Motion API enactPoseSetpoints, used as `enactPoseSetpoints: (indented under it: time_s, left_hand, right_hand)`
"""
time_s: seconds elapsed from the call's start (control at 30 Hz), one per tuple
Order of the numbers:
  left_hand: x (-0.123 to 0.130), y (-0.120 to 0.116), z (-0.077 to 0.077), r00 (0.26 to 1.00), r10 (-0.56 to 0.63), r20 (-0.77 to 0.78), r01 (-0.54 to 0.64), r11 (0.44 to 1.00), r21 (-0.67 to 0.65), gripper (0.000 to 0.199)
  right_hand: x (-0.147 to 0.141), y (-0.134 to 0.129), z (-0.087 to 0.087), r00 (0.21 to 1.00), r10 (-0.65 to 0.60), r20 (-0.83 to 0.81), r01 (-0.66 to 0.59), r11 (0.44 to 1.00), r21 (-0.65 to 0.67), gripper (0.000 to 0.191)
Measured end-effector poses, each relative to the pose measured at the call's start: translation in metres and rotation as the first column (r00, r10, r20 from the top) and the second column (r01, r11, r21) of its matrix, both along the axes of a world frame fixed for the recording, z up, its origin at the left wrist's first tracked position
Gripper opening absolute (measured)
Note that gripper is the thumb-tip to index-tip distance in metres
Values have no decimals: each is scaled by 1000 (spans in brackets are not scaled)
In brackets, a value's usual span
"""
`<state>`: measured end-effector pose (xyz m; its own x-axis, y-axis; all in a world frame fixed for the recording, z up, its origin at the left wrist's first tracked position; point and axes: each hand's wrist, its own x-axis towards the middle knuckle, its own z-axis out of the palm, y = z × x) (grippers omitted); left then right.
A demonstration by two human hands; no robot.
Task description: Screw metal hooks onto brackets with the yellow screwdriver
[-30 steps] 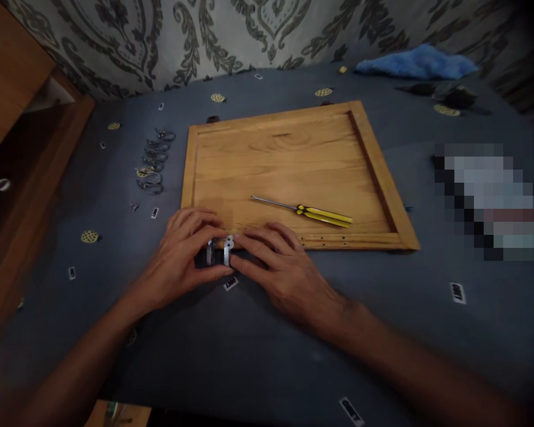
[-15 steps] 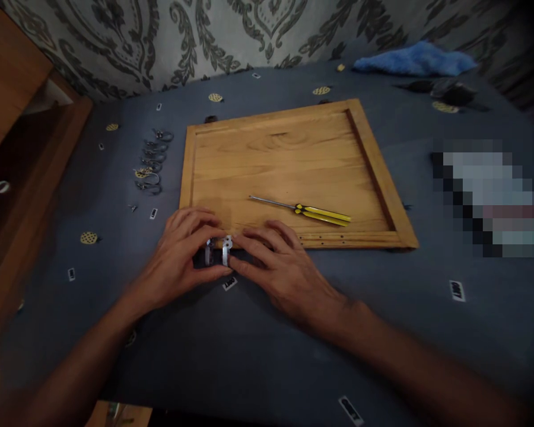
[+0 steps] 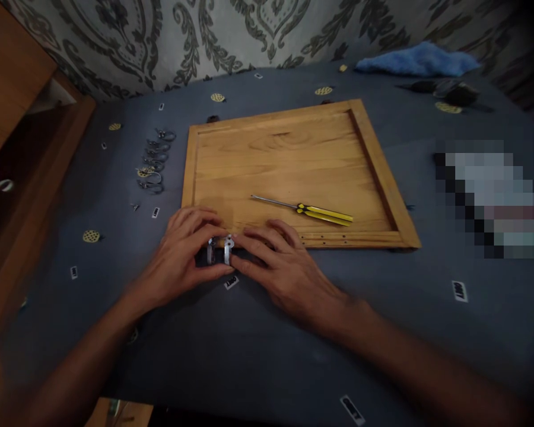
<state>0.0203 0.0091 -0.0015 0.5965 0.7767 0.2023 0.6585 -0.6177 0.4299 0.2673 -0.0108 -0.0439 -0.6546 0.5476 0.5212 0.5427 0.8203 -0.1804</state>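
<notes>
A wooden framed panel (image 3: pixel 280 172) lies on the blue-grey cloth, with a yellow-and-black screwdriver (image 3: pixel 324 214) resting on it. At its near left edge sit two curved metal rings or clips, the right one (image 3: pixel 227 251) brighter than the left one (image 3: pixel 210 251). My left hand (image 3: pixel 182 255) curls around them, index finger above and thumb below, closed on the metal clips. From the other side my right hand (image 3: pixel 273 261) presses its thumb and index finger against the right clip. Small holes show along the panel's near edge, right of my right hand.
Several metal rings (image 3: pixel 153 157) lie in a column left of the panel, with a small metal piece (image 3: pixel 135 207) below them. A blue cloth (image 3: pixel 418 60) and a dark tool (image 3: pixel 456 93) lie at the back right. Wooden furniture (image 3: pixel 66 160) stands at the left.
The whole view has shifted very slightly. Both hands hold nearly the same pose at the metal clips.
</notes>
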Motion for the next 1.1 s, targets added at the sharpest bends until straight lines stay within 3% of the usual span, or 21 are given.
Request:
enactPoseSetpoints:
  time_s: [0.33, 0.6, 1.1]
  left_hand:
    - [-1, 0, -1, 1000, 12, 0, -12, 1000, -20, 37]
    - [-4, 1, 4, 997, 42, 70, -37, 997, -69, 56]
    - [0, -2, 1, 998, 54, -7, -55, 996, -71, 36]
  right_hand:
    - [0, 2, 3, 999, 28, 21, -27, 997, -67, 26]
    - [0, 3, 5, 1000, 9, 8, -9, 1000, -9, 27]
    - [1, 3, 4, 999, 34, -2, -34, 999, -34, 30]
